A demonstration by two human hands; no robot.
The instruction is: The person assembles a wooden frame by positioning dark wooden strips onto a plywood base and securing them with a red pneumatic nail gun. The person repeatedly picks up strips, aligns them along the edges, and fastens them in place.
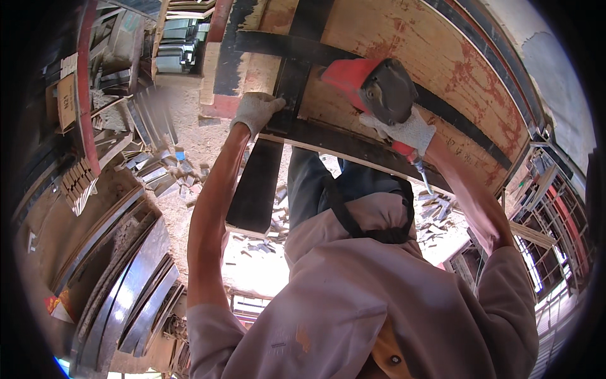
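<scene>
— At upper centre, which hand has the red tool (353, 79)?
— Right hand (404, 131), wrapped round it. Left hand (257, 112), half-curled, touches the black strip (291, 85) leftward; whether gripping, I can't tell.

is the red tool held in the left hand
No, the right hand holds the red tool, while the gloved left hand is over at the dark strip.
</scene>
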